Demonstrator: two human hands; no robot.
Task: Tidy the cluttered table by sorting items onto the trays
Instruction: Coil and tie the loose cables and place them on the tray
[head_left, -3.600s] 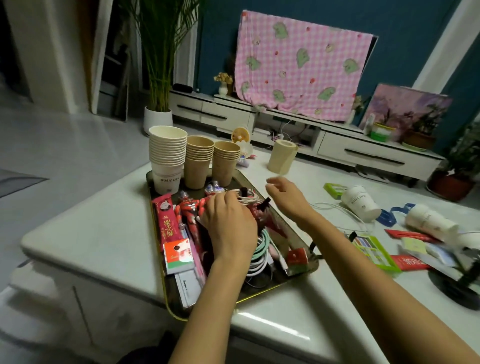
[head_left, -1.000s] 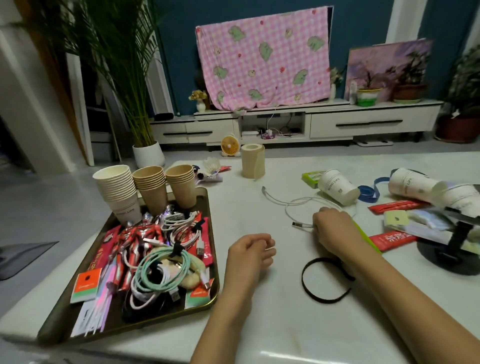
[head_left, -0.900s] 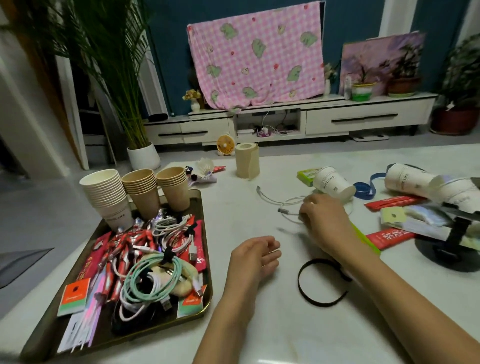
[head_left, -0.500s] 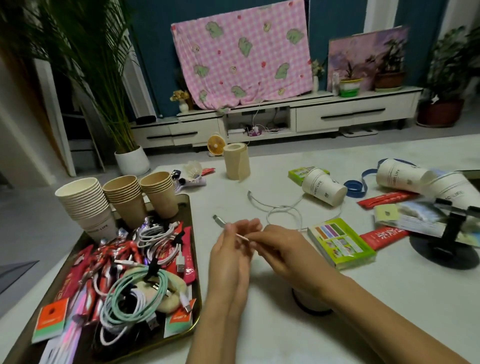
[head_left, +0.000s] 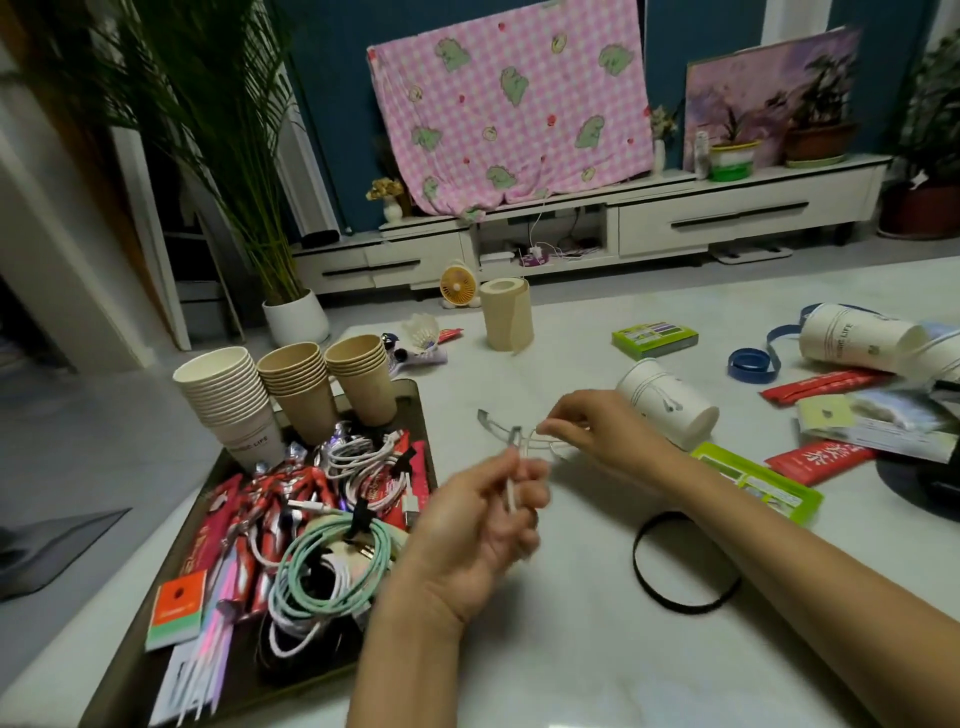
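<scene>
Now that the white cable (head_left: 511, 491) has come off the counter (head_left: 571, 649) into both hands, left hand (head_left: 483, 519) gripping one end and right hand (head_left: 602, 431) pinching its loop, coiling seems underway before it joins the tray (head_left: 413, 395) left of them

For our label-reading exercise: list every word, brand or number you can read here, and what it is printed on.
"MUSIC LIFE": stack of white paper cups.
"MUSIC LIFE": white paper cup lying at far right.
White characters on flat red packet: too blurred.
All other print, as on the green cardboard box: too small.
</scene>
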